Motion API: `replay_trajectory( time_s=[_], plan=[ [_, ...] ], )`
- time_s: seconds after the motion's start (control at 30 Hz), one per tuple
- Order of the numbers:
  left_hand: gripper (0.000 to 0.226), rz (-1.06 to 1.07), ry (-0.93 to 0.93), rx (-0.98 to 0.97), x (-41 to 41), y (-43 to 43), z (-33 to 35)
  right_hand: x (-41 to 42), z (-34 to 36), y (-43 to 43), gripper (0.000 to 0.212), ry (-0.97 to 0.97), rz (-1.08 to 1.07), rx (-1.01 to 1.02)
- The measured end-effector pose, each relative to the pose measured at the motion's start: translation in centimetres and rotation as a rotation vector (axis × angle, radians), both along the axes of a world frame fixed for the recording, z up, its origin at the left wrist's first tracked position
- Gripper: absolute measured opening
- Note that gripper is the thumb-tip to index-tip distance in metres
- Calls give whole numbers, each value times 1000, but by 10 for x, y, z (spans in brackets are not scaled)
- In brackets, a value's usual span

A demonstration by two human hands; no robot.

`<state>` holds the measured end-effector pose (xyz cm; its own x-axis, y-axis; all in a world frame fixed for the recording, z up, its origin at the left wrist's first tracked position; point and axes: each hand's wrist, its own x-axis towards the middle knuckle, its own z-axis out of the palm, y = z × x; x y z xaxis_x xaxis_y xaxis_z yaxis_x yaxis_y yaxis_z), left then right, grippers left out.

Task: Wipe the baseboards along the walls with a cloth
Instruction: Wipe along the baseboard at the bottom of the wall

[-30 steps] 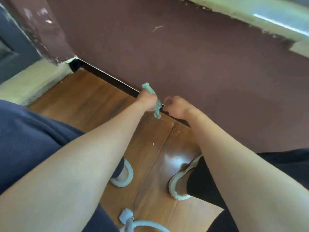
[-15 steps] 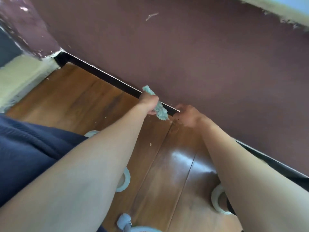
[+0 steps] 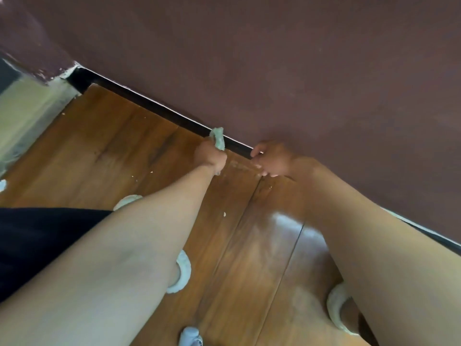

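A black baseboard (image 3: 149, 106) runs diagonally from the upper left corner down to the right, between the maroon wall (image 3: 274, 71) and the wooden floor. My left hand (image 3: 210, 157) grips a bunched pale green cloth (image 3: 217, 140) and holds it against the baseboard. Just to its right, my right hand (image 3: 272, 159) hovers at the baseboard with curled fingers; nothing visible is in it.
The glossy wooden floor (image 3: 99, 146) carries small pale crumbs near my hands. My feet in white slippers (image 3: 182, 273) stand below my arms. A pale wall section (image 3: 27, 111) meets the floor at the left, beside the corner.
The view has tilted and shifted right along the wall. My left hand still holds the cloth against the baseboard, and my right hand stays close beside it.
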<state>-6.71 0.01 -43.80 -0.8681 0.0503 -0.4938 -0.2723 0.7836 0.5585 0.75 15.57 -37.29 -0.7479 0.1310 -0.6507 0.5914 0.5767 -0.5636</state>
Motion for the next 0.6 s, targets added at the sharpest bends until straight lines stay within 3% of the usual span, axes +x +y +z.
replay_trajectory(
  time_s=[0.17, 0.27, 0.33, 0.43, 0.5, 0.6],
  plan=[
    [32, -508, -24, -210, 25, 19, -30, 19, -14, 22, 22, -36, -65, -29],
    [20, -751, -41, -161, 56, 26, -44, 32, -25, 31, 20, -97, -55, -23],
    [25, -866, -46, -134, 71, 31, -55, 37, -30, 33, 20, -128, -62, -30],
    [34, -888, -53, -111, 73, 29, -58, 42, -38, 32, 13, -128, -87, -71],
    [36, -772, -38, -126, 61, 23, -60, 45, -42, 32, 12, -122, -95, -82],
    [37, -551, 23, -298, 38, 8, -63, 49, -43, 35, 12, -131, -110, -99]
  ],
)
